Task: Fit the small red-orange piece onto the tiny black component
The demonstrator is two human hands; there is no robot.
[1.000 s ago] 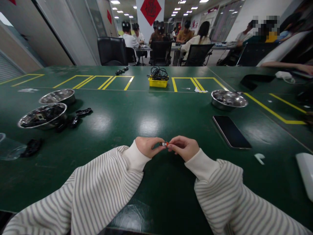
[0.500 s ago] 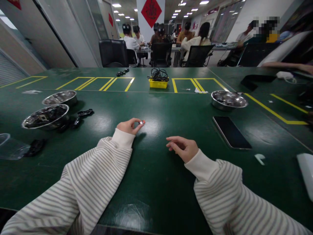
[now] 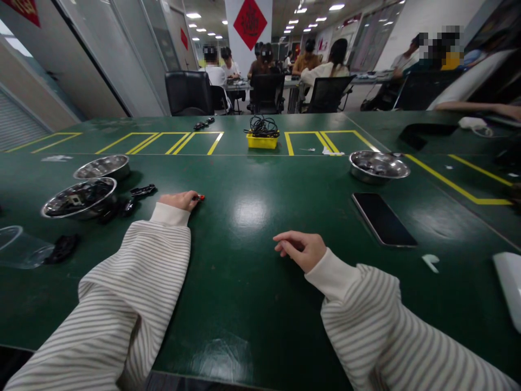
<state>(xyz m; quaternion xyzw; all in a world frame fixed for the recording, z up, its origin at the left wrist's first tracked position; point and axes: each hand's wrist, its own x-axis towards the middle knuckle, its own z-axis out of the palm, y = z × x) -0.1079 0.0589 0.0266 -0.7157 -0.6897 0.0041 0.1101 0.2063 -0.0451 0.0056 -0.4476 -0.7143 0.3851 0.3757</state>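
My left hand (image 3: 182, 200) is closed in a pinch, low over the table to the right of some black parts. Between its fingertips is a small piece with a red-orange end (image 3: 201, 197); most of it is hidden, so its kind is unclear. My right hand (image 3: 302, 249) rests on the table at right of centre, fingers loosely bent and the thumb a little apart from them. Nothing shows in it. Closest to the left hand lie black plastic pieces (image 3: 143, 190), beside a steel bowl (image 3: 55, 213) filled with dark parts.
Behind that bowl stands a second steel bowl (image 3: 122, 171), and a clear plastic cup (image 3: 20, 255) lies at far left. On the right are a phone (image 3: 382, 220), a white earbud (image 3: 430, 263) and another steel bowl (image 3: 366, 176). A yellow bin (image 3: 262, 143) with black cables stands farther back.
My left hand has moved left across the table, carrying the small red-ended piece toward the black pieces. My right hand has stayed almost in place.
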